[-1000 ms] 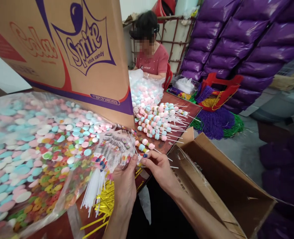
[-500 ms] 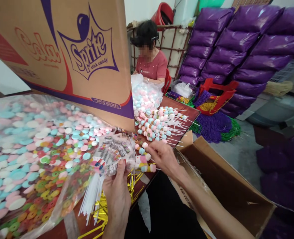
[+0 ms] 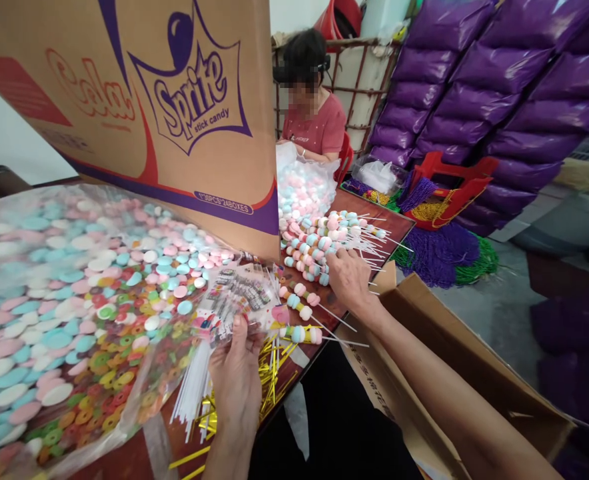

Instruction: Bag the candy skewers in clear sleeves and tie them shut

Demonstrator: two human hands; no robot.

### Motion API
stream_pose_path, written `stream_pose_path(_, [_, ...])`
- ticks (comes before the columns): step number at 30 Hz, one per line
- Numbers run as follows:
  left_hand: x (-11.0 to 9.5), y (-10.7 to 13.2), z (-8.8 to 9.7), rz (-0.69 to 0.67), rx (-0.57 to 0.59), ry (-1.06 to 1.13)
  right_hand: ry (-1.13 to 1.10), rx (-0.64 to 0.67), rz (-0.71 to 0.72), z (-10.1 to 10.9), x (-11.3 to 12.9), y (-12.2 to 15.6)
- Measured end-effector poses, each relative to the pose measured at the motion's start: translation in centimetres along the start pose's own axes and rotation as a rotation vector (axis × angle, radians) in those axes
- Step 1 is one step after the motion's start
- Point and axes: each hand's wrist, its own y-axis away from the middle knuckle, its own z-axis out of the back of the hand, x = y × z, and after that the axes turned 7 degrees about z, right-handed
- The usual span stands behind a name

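My left hand point(image 3: 237, 373) has its thumb pressed on a stack of clear printed plastic bags point(image 3: 244, 297). White sticks point(image 3: 192, 393) and gold twist ties point(image 3: 274, 373) lie beside and under it. At the edge of a pile of marshmallow candy skewers point(image 3: 314, 243), my right hand point(image 3: 349, 277) has its fingers curled. Its fingertips are hidden, so I cannot tell what is in them. Between the hands, a few loose candy skewers point(image 3: 299, 303) lie on the dark red table, their white sticks pointing right.
A big clear bag of marshmallows and gummy rings point(image 3: 89, 313) covers the left side. Behind it stands a tall carton point(image 3: 194, 133). An open carton point(image 3: 454, 373) stands at right below the table. A co-worker point(image 3: 314, 120) sits across, by another marshmallow bag point(image 3: 307, 187).
My right hand has moved from the near loose skewers forward to the far pile. My left hand stays on the bags. The camera view has shifted slightly.
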Motion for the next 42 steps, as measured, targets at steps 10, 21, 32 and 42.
stream_pose_path(10, [0.0,0.0,0.2,0.002,-0.011,0.007,-0.096,-0.175,0.036,-2.3,0.1,2.5])
stream_pose_path(21, [-0.4,-0.4,0.1,0.023,0.003,0.029,-0.527,-0.225,-0.037,-2.3,-0.8,5.1])
stream_pose_path(32, [-0.2,-0.6,0.0,0.019,-0.008,0.031,-0.646,-0.145,-0.023,-0.8,-1.1,9.0])
stream_pose_path(42, [-1.0,-1.5,-0.1,-0.032,-0.082,0.057,-0.328,-0.208,0.048,-0.8,-1.6,7.3])
